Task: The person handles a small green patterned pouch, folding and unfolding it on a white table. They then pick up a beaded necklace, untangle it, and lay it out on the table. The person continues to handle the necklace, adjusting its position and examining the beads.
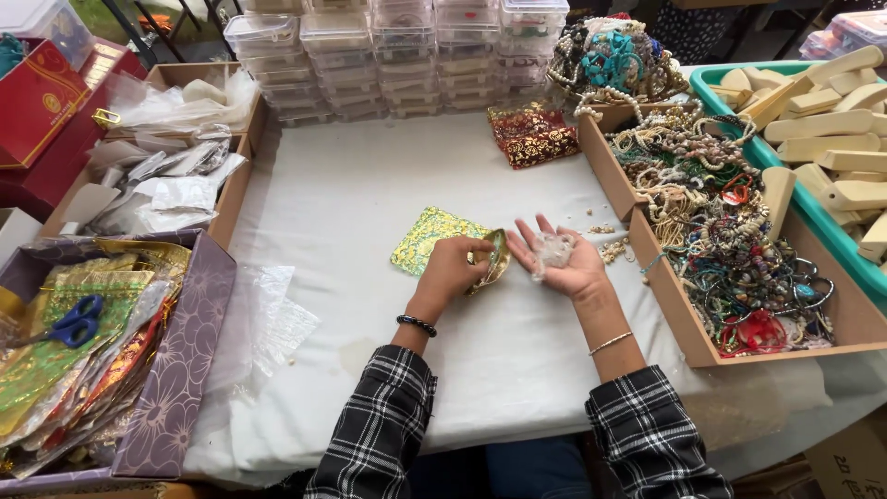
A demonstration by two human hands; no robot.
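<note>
On the white table (370,212), clear beads (554,249) rest in the right hand (564,259).

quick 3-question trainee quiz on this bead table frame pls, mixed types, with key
1. True or false: the right hand lies palm up with a clear, crumpled bit of plastic on it.
2. What does the left hand hold? A) blue scissors B) green-and-gold pouch C) wooden block
3. Fill in: the blue scissors lie in the ___ box at the left.

Key: 1 true; 2 B, the green-and-gold pouch; 3 purple, meaning the purple box.
</note>
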